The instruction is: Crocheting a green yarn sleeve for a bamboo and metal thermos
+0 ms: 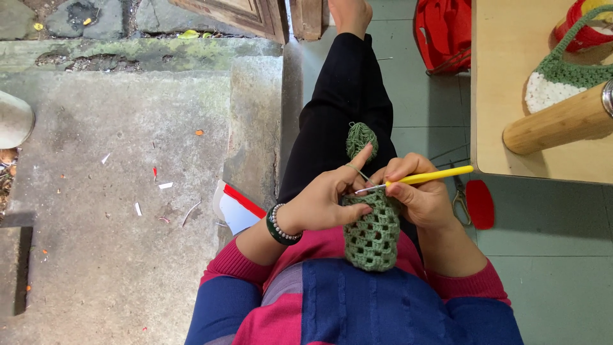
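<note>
The crochet piece [372, 235] is sage green in an open square mesh, matching the green yarn ball [361, 138] at twelve o'clock from it. The hook [429, 177] is yellow with a silver tip, the trousers [345, 108] black, the sweater [357, 300] blocked in magenta, blue and grey. At one o'clock lies a pale wood table [511, 128] with a green-and-white bag [562, 80]; the scissors [476, 203] have red handles.

Both forearms come in from the near edge and meet over the lap, sleeves pushed back to the wrists. The left hand [322, 201] sits left of centre, palm turned right, its index finger raised and pointing far-right while the thumb and remaining fingers pinch together. The right hand [421, 195] lies just beside it on the right, fingers curled tight in a closed, pencil-like grip, knuckles facing far, thumb pressed against the forefinger.
</note>
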